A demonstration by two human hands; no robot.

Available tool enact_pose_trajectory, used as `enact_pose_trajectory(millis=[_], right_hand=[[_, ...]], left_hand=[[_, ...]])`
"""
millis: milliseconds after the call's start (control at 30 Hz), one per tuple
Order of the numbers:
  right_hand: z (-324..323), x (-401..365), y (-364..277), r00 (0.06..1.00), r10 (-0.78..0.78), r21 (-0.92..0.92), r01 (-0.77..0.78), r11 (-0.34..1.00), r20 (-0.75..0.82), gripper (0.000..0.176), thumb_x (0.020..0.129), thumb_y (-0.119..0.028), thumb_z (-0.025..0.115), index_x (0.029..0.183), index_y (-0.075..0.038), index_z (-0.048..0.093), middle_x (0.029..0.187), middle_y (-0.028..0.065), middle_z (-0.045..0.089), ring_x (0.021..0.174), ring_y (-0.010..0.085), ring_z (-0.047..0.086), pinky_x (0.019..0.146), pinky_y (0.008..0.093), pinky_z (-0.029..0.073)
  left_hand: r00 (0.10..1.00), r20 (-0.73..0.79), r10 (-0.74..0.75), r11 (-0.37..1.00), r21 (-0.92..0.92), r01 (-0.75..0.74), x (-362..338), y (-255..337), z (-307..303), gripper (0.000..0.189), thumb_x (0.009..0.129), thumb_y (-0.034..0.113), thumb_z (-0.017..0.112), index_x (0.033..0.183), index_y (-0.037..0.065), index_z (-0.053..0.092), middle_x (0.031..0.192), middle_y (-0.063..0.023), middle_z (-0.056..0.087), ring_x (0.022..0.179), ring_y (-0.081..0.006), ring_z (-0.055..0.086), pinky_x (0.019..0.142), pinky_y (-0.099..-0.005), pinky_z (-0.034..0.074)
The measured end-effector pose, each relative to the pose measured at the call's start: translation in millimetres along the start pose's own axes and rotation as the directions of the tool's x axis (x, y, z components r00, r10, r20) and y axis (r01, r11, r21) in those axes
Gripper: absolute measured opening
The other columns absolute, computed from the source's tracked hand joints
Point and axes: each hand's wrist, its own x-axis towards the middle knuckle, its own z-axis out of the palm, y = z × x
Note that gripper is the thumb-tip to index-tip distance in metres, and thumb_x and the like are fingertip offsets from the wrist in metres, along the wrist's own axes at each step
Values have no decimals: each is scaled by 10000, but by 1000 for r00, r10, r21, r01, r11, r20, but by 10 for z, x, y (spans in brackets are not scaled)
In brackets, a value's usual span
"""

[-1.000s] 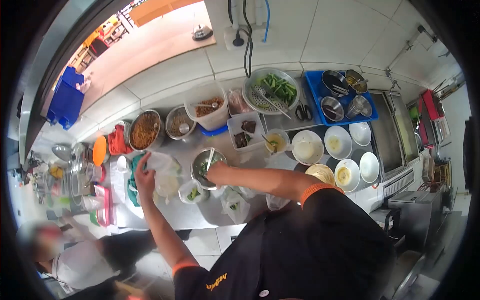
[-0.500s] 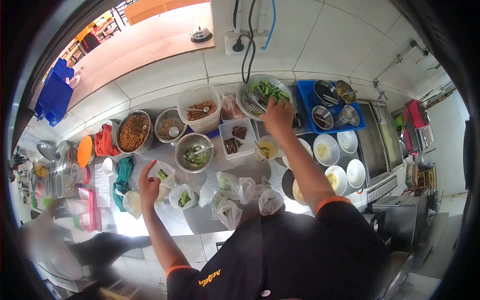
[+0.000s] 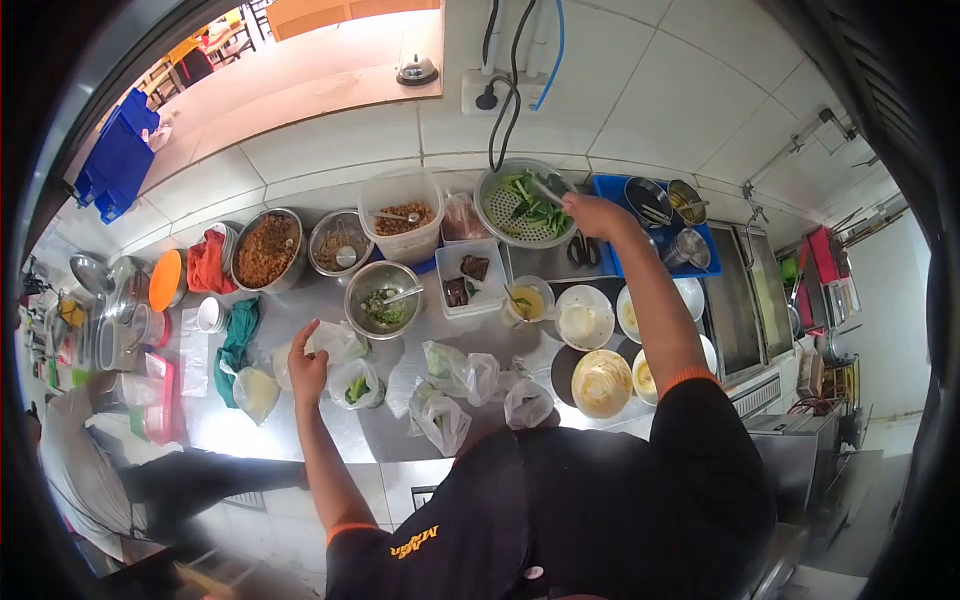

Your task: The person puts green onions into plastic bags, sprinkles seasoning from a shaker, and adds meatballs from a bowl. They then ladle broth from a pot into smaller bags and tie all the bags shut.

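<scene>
The right hand (image 3: 592, 215) looks closed round a metal utensil (image 3: 552, 190) that reaches over the cut greens (image 3: 538, 215) in the perforated colander (image 3: 494, 212), while the left hand (image 3: 309, 370) is partly open, index finger raised, near a clear plastic bag (image 3: 345, 342); I cannot tell if they touch. Scissors (image 3: 583, 250) lie beside the colander, and the outstretched right forearm (image 3: 655, 290) hides part of the blue tray (image 3: 608, 186) and some white bowls (image 3: 627, 313)

One head cam, facing fwd/down over counter (image 3: 465, 332), v. wide.
</scene>
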Motion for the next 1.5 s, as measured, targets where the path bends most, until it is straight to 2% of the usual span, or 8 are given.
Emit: enact_pose_trajectory(millis=[33,233,533,733,900,1167,1367,1500], right_hand=[[-337,-156,-500,959,228,158,-255,954,170,240,963,-229,434,1140,-101,531,1004,209,630,849,373,631,690,441,484],[63,561,-436,986,115,-323,-72,944,117,372,841,-231,588,1165,-52,551,998,180,673,932,362,643,807,436,507],[-27,400,-107,996,-4,-353,-27,935,-87,311,873,-265,529,927,17,647,938,219,666,890,402,638,801,468,503],[-138,-283,-127,941,130,208,-66,976,-314,308,919,-273,496,815,-7,610,737,130,643,630,315,622,633,392,499],[-436,-953,-407,954,295,661,-190,726,-49,280,957,-297,495,981,-45,612,679,-4,540,459,79,443,397,223,342],[248,-992,-2016,992,-79,929,-61,364,96,366,970,-259,496,1243,-16,518,781,-23,536,427,15,368,351,175,258],[1239,-912,-3218,970,-230,361,243,900,-79,229,938,-202,466,1007,-1,550,861,212,661,775,397,643,669,519,479],[1421,-884,-3381,924,-378,34,377,926,65,184,892,-159,496,957,-10,583,867,195,675,788,367,666,677,491,521]], left_hand=[[1000,3,15,1000,17,-15,-8,-65,7,615,666,-102,471,1252,58,570,1269,-80,562,818,-90,584,605,-201,450],[1000,-18,18,1000,24,-17,-142,-102,38,613,668,-101,474,1251,61,571,1274,-84,557,915,-114,592,628,-209,466],[990,-78,117,992,58,-113,-246,-146,-15,627,670,-72,495,1281,54,546,1285,-119,551,918,-174,632,751,-265,512],[994,-83,66,994,88,-59,-214,-245,-99,605,679,-85,535,1264,70,559,1305,-114,530,1095,-218,581,745,-269,531],[996,-31,79,995,66,-77,-173,-165,-34,622,678,-75,551,1281,78,550,1323,-130,506,1132,-236,556,770,-278,535],[994,4,110,986,-125,-109,-133,161,231,667,673,-70,582,1317,95,521,1339,-126,479,1091,-199,559,769,-282,520],[1000,4,8,947,-321,-6,-90,130,223,663,677,-67,575,1324,49,491,1282,-103,529,895,-140,625,779,-273,513],[999,39,29,976,-219,-20,-144,125,192,645,674,-76,567,1301,68,514,1266,-84,540,757,-98,603,776,-274,516]])
